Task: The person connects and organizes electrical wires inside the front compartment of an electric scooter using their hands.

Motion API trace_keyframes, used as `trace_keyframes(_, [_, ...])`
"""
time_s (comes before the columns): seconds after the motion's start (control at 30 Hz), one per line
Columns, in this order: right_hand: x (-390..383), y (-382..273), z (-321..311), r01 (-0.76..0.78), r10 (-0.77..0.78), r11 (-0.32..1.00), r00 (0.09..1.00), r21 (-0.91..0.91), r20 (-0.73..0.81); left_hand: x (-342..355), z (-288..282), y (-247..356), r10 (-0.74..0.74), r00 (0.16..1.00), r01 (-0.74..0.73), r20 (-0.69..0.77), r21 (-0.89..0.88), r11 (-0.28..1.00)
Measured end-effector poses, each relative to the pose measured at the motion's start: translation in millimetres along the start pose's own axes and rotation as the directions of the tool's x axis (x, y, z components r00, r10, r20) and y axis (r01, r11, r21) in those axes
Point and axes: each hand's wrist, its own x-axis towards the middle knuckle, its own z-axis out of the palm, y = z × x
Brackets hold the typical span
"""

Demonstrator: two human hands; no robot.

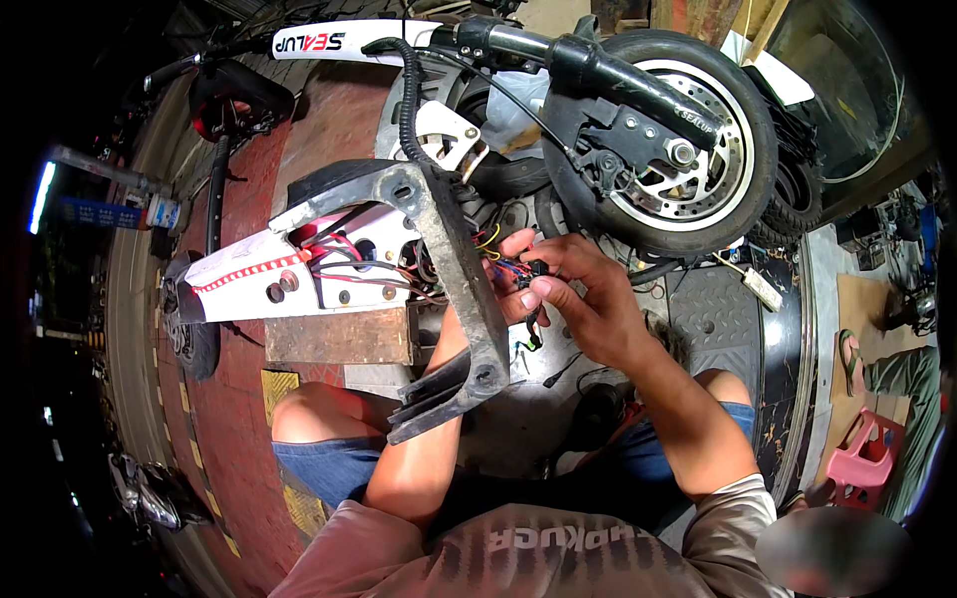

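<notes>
My right hand (588, 289) pinches a small black connector (536, 272) with red, blue and yellow wires running to it. My left hand (510, 291) grips the same wire bundle just left of it, its palm and wrist partly hidden behind a worn black-and-grey bracket (459, 289). That bracket is tilted over the white scooter frame (224, 274), whose open section holds red and black wires. The frame lies on a wooden block (334, 334). Above my hands rests the scooter's front wheel (733, 154) with its disc, joined to a long steering column (354, 40) and a corrugated black cable sleeve.
A grey tread plate (713, 319) is beside my right knee, red floor tiles (224, 419) to my left. A spare tyre (797, 199) is behind the wheel. At the right sit a pink stool (862, 453) and another person's leg and sandalled foot (850, 359).
</notes>
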Motion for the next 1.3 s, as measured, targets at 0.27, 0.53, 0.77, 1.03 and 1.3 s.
trace_keyframes(0.27, [16.3, 9.8, -8.1, -0.063, 0.098, 0.95, 0.99, 0.307, -0.098, -5.9, -8.4, -11.6, 0.036, 0.998, -0.023, -0.042, 0.285, 0.958])
trace_keyframes(0.53, [17.8, 11.8, -11.6, -0.27, 0.27, 0.823, 0.96, 0.499, 0.076, -10.9, 4.7, -6.5, -0.043, 0.977, 0.087, -0.207, 0.208, 0.974])
trace_keyframes(0.77, [13.9, 7.2, -8.2, -0.331, 0.323, 0.8, 0.94, 0.5, 0.107, -8.6, -2.6, -12.1, -0.14, 0.961, 0.175, -0.239, 0.132, 0.976])
trace_keyframes(1.03, [12.0, 7.4, -9.7, -0.331, 0.308, 0.803, 0.942, 0.495, 0.13, -4.7, -5.7, -24.4, 0.052, 0.984, 0.002, -0.173, 0.296, 0.955])
trace_keyframes(1.3, [12.2, 7.3, -12.5, -0.375, 0.316, 0.736, 0.927, 0.563, 0.204, -5.8, -12.4, -25.8, -0.033, 0.996, 0.041, -0.087, 0.097, 0.994])
